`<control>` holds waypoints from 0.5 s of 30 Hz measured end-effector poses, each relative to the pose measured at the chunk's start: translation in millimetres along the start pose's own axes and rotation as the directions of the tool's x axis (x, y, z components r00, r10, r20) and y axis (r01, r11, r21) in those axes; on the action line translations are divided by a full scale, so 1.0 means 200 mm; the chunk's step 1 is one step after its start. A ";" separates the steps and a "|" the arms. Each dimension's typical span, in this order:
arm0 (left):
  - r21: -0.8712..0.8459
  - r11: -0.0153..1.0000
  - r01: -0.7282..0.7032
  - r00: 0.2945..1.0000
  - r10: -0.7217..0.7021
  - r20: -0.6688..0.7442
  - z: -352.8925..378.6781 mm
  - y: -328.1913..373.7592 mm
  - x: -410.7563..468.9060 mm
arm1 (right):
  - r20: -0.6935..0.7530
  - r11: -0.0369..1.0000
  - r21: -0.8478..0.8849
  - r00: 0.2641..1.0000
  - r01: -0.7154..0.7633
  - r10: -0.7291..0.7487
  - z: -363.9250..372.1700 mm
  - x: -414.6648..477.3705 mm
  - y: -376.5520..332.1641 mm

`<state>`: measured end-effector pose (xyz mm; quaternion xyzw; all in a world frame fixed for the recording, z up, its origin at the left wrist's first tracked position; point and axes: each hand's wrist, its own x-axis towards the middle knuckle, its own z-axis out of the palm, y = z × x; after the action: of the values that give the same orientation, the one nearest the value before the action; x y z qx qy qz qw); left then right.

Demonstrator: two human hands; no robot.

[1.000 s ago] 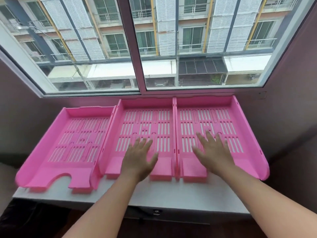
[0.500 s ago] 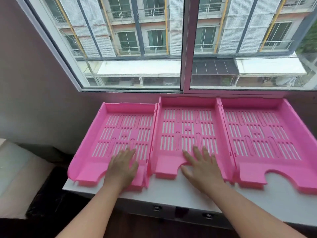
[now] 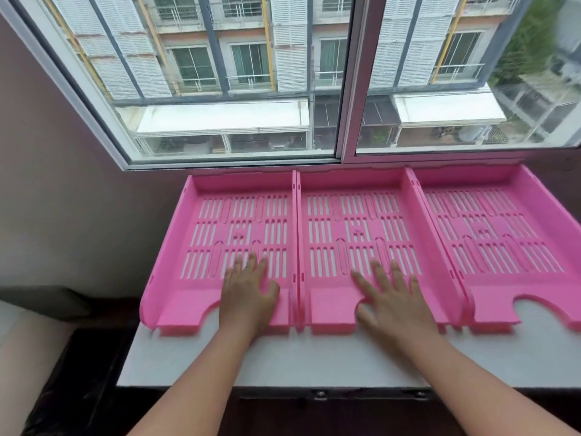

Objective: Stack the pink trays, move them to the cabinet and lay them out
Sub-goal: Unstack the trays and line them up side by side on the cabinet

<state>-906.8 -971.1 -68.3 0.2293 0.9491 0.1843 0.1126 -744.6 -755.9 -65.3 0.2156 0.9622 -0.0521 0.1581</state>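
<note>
Three pink slotted trays lie side by side on a white cabinet top [image 3: 283, 363] under a window. My left hand [image 3: 250, 294] rests flat, fingers spread, on the front of the left tray [image 3: 201, 234]. My right hand [image 3: 391, 302] lies flat with fingers apart on the front of the middle tray [image 3: 327, 215]. The right tray [image 3: 503, 215] has no hand on it and runs past the frame's right edge. Neither hand grips anything.
The window frame [image 3: 345, 152] stands directly behind the trays. A grey wall [image 3: 63, 199] closes the left side. Left of the cabinet sits a lower beige surface [image 3: 25, 347] and a dark gap. Two metal fittings [image 3: 320, 394] show on the cabinet's front edge.
My hands shifted left: from the middle and right trays to the left and middle trays, staying flat. The view swung so the trays appear further right.
</note>
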 end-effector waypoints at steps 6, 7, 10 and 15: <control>-0.129 0.992 -0.005 0.998 0.014 0.067 -0.08 0.06 -0.01 | 0.068 0.990 0.128 0.996 0.057 -0.066 -0.09 -0.01 0.02; -0.182 0.983 -0.014 0.998 0.026 0.060 -0.09 0.10 -0.03 | 0.057 0.988 0.138 0.995 0.074 -0.082 -0.12 -0.01 0.04; -0.326 0.945 -0.020 0.997 0.045 0.069 -0.11 0.25 -0.06 | -0.182 0.991 0.127 0.983 0.037 -0.013 -0.22 -0.03 0.13; -0.496 0.865 0.078 0.997 -0.066 0.043 -0.06 0.39 -0.11 | -0.321 0.835 0.476 0.830 -0.276 0.457 -0.22 -0.10 0.31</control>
<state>-860.8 -919.2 -23.4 0.1593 0.8761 0.4151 0.1863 -713.0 -701.2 -19.2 0.4344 0.8789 -0.1727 -0.0952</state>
